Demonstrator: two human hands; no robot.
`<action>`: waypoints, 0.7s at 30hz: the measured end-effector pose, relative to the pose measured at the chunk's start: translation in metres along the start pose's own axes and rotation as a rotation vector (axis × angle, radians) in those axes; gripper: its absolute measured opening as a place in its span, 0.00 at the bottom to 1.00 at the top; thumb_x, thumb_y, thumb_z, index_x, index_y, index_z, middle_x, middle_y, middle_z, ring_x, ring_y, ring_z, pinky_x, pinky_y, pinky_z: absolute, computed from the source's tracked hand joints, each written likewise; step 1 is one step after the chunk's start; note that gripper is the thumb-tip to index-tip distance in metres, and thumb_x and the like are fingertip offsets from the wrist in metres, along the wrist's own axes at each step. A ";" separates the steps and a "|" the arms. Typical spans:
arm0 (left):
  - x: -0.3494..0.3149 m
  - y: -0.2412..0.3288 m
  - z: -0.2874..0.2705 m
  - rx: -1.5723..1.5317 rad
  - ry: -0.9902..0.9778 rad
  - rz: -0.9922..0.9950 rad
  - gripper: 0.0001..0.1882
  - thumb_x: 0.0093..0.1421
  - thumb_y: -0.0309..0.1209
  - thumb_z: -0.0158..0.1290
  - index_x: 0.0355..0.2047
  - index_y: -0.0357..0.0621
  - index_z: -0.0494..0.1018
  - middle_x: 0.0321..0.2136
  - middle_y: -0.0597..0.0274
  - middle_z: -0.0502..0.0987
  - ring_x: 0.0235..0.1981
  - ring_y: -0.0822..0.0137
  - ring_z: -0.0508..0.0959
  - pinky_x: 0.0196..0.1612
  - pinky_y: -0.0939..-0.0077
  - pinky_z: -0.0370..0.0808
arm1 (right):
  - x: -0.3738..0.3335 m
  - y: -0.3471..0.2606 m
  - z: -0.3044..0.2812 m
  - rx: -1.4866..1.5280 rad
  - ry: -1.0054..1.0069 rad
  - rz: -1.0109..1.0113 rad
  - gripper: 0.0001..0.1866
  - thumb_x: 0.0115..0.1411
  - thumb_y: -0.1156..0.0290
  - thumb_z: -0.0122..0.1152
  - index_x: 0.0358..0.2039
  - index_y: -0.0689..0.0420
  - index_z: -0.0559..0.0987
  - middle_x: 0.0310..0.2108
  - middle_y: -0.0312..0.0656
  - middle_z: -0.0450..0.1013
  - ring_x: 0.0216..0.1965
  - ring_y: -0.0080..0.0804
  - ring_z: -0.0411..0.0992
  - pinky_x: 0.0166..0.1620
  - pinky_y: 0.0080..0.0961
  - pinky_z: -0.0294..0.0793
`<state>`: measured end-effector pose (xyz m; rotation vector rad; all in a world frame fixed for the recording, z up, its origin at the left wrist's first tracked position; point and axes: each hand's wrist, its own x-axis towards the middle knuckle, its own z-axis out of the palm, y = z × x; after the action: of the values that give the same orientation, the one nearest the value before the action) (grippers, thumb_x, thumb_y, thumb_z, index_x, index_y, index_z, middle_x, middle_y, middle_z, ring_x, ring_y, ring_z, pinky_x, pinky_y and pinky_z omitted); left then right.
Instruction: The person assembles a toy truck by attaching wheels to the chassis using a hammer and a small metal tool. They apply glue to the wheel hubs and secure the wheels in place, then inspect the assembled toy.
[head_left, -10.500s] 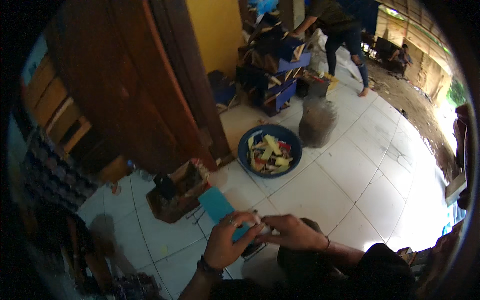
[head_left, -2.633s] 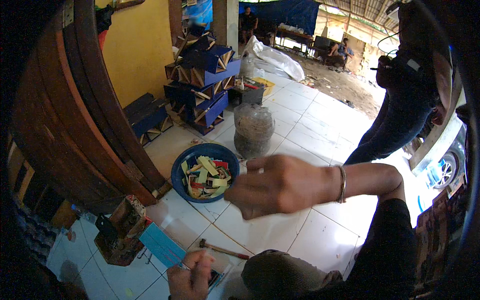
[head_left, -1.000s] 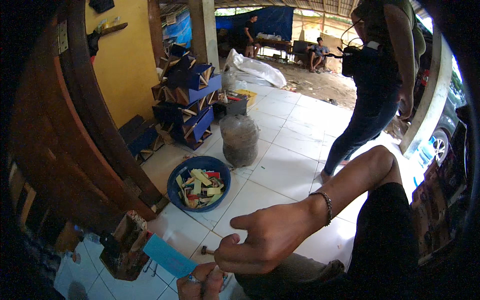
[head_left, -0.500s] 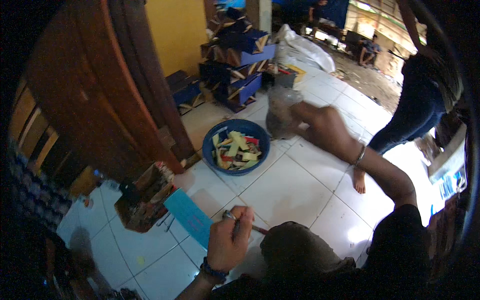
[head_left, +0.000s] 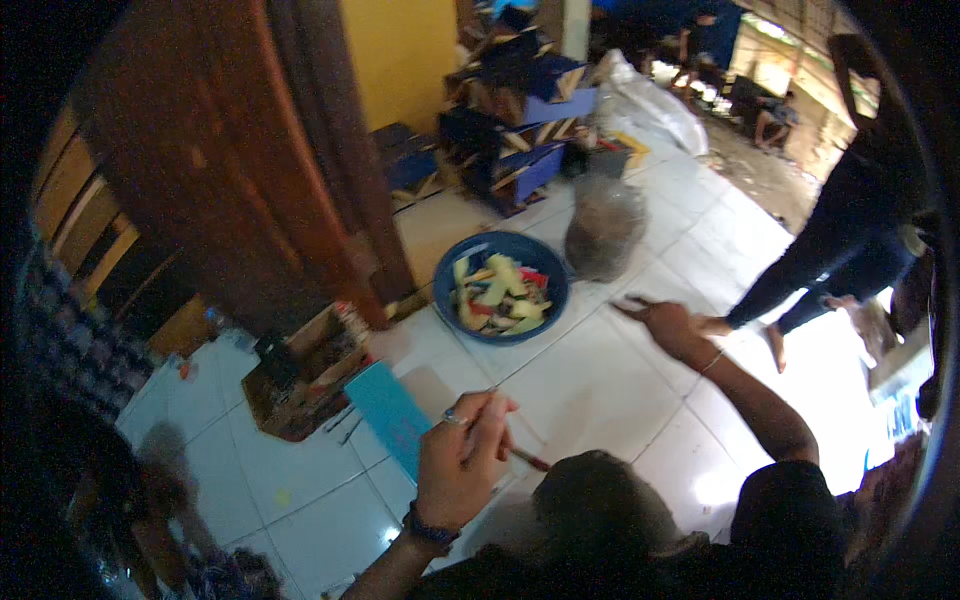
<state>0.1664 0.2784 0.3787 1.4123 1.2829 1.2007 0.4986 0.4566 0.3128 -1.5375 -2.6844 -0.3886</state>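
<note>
My left hand [head_left: 465, 450], with a ring and a dark wristband, is closed on a thin stick-like tool [head_left: 530, 460]; its dark reddish end points right and down. My right hand [head_left: 672, 328] is over the white tiles with its fingers stretched out, holding nothing. Just beyond its fingertips, apart from them, stands a clear plastic bag [head_left: 605, 230] with brownish contents. Left of the bag is a round blue basin [head_left: 441, 290] holding pale yellow and red scraps [head_left: 505, 280]. A flat turquoise piece [head_left: 385, 405] lies beside my left hand.
A wooden box [head_left: 305, 385] of dark odds and ends sits by the brown wooden door [head_left: 190, 150]. Blue and wooden pieces [head_left: 530, 130] are stacked behind the basin. A person's legs [head_left: 820, 270] are at the right. Farther back lies a white sack [head_left: 650, 105].
My right hand has drawn away from the plastic bag, toward me and to the right. My left hand keeps its grip on the thin tool. The whole view has shifted slightly.
</note>
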 end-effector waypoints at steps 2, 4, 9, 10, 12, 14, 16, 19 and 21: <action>0.002 -0.003 0.004 0.008 0.009 0.041 0.13 0.70 0.32 0.47 0.42 0.35 0.77 0.27 0.57 0.79 0.31 0.71 0.79 0.36 0.75 0.75 | -0.014 -0.014 0.005 0.177 -0.271 0.027 0.17 0.65 0.60 0.50 0.53 0.41 0.78 0.45 0.40 0.79 0.41 0.41 0.79 0.42 0.40 0.78; 0.003 -0.007 0.010 0.108 -0.018 0.103 0.12 0.69 0.31 0.48 0.43 0.36 0.78 0.31 0.54 0.81 0.35 0.67 0.81 0.40 0.73 0.75 | -0.033 -0.047 -0.005 0.573 -0.093 -0.089 0.13 0.64 0.56 0.54 0.42 0.44 0.83 0.40 0.37 0.81 0.39 0.39 0.79 0.41 0.37 0.78; -0.005 -0.023 0.030 0.219 -0.029 0.197 0.10 0.68 0.29 0.50 0.42 0.36 0.78 0.36 0.54 0.81 0.39 0.64 0.80 0.45 0.71 0.74 | -0.050 -0.126 -0.043 1.328 -0.092 -0.263 0.19 0.63 0.61 0.63 0.50 0.58 0.78 0.41 0.46 0.80 0.42 0.35 0.79 0.45 0.29 0.78; -0.007 -0.024 0.032 0.206 -0.002 0.209 0.10 0.68 0.29 0.49 0.41 0.35 0.77 0.36 0.55 0.80 0.40 0.65 0.79 0.46 0.71 0.74 | -0.051 -0.136 -0.048 1.396 -0.155 -0.271 0.20 0.63 0.60 0.61 0.52 0.58 0.77 0.44 0.47 0.78 0.45 0.36 0.77 0.47 0.31 0.77; -0.011 -0.024 0.034 0.087 0.054 0.155 0.10 0.68 0.28 0.50 0.40 0.34 0.77 0.37 0.54 0.80 0.41 0.65 0.78 0.47 0.70 0.73 | -0.048 -0.150 -0.053 1.544 -0.318 -0.284 0.23 0.65 0.57 0.59 0.55 0.59 0.75 0.50 0.51 0.75 0.51 0.39 0.74 0.52 0.34 0.74; -0.015 -0.020 0.036 -0.136 0.113 0.025 0.09 0.66 0.27 0.51 0.39 0.34 0.77 0.39 0.53 0.80 0.42 0.64 0.79 0.48 0.69 0.74 | -0.044 -0.155 -0.052 1.645 -0.404 -0.358 0.24 0.66 0.58 0.58 0.55 0.61 0.74 0.53 0.52 0.73 0.54 0.36 0.71 0.54 0.32 0.72; -0.013 -0.017 0.034 -0.136 0.109 -0.003 0.06 0.64 0.25 0.54 0.40 0.37 0.78 0.41 0.52 0.80 0.45 0.63 0.78 0.48 0.69 0.74 | -0.043 -0.154 -0.045 1.718 -0.522 -0.281 0.23 0.68 0.58 0.56 0.57 0.60 0.72 0.52 0.47 0.75 0.53 0.28 0.71 0.57 0.27 0.69; -0.008 -0.027 0.020 -0.057 0.036 -0.010 0.10 0.63 0.22 0.55 0.45 0.35 0.75 0.46 0.50 0.79 0.50 0.62 0.77 0.54 0.67 0.73 | -0.043 -0.149 -0.023 1.949 -0.717 -0.110 0.22 0.68 0.59 0.56 0.57 0.57 0.73 0.48 0.38 0.77 0.47 0.22 0.72 0.51 0.23 0.72; -0.012 -0.048 0.014 -0.099 -0.017 -0.069 0.28 0.61 0.25 0.58 0.61 0.39 0.65 0.57 0.47 0.71 0.59 0.58 0.71 0.62 0.62 0.66 | -0.047 -0.145 -0.002 1.781 -0.484 0.022 0.18 0.68 0.61 0.56 0.54 0.57 0.74 0.40 0.32 0.79 0.33 0.17 0.71 0.35 0.20 0.73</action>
<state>0.1719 0.2717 0.3283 1.2946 1.2338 1.1867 0.3987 0.3466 0.2782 -0.8990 -1.7075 1.9216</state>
